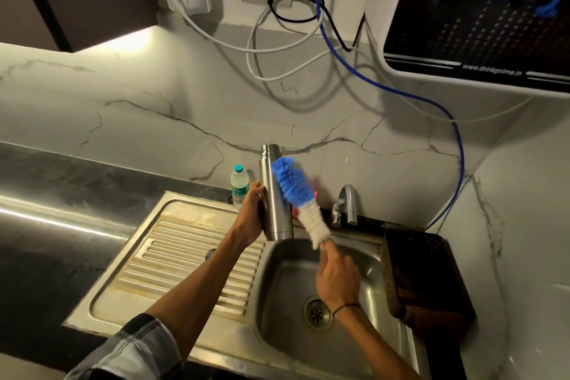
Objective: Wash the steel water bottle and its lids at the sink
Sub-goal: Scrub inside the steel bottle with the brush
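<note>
My left hand (251, 213) grips the steel water bottle (273, 213) by its lower body and holds it upright above the sink's left rim, with its threaded mouth uncapped. My right hand (336, 276) holds the handle of a bottle brush (297, 194) with blue and white bristles. The brush leans up and to the left, and its blue tip lies against the outside of the bottle's upper body. A small dark round thing (210, 253), perhaps a lid, lies on the drainboard behind my left forearm.
The steel sink basin (277, 302) with its drain (317, 313) lies below my hands, and the ribbed drainboard (172, 259) is to its left. A tap (347, 205) stands behind. A plastic water bottle (238, 187) stands at the wall, a dark basket (422, 278) sits right, and cables (308, 49) hang above.
</note>
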